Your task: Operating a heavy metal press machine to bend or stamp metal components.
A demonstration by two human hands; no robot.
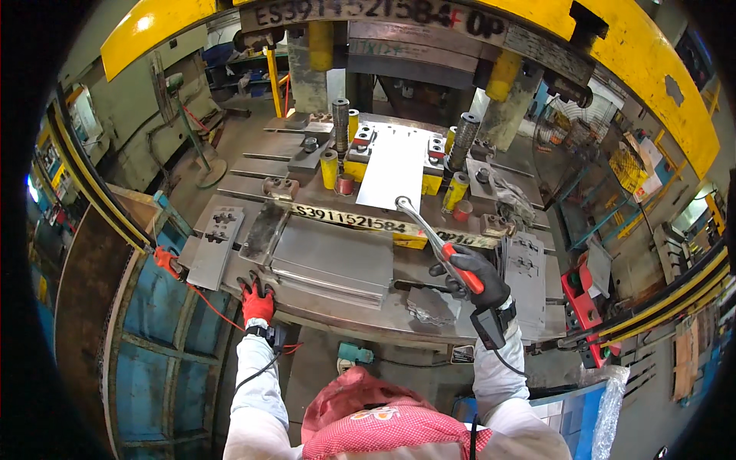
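Observation:
My right hand (484, 277), in a black glove, is closed round the red grip of a long metal hand tool with a round end (423, 224). The tool's round end lies over the near edge of a bright flat metal sheet (392, 165) on the lower die of a press. In a red glove with dark fingertips, my left hand (257, 300) lies on the table's front edge with its fingers spread. Just right of it is a stack of grey metal sheets (333, 257). Nothing shows in the left hand.
Two guide posts, a left one (340, 126) and a right one (464, 138), flank the die under the yellow press frame (652, 54). Cut metal plates (524, 268) lie beside my right hand, others (217, 238) at far left. A red control box (586, 310) stands right.

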